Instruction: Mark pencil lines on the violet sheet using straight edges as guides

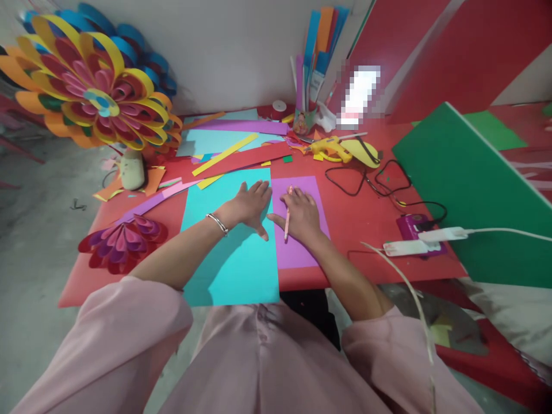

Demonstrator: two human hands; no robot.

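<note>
My left hand (254, 208) lies with fingers spread on a turquoise sheet of paper (228, 270), pressing it near its right edge. A purple sheet (297, 260) sits alongside, its left side meeting the turquoise one. On the purple sheet rests my right hand (305, 214), with a pink patterned pencil (287, 221) held between thumb and fingers. The thumb of that hand reaches toward the border between the two sheets. The turquoise sheet sticks out slightly past the table's front edge.
Around the red table (357, 213) are paper strips (250, 158), a yellow glue gun (330, 148) with a black cord, and a power strip (405, 247). A large paper flower (101, 100) stands left, above a smaller red-purple paper piece (125, 244). A green board (478, 195) leans at right.
</note>
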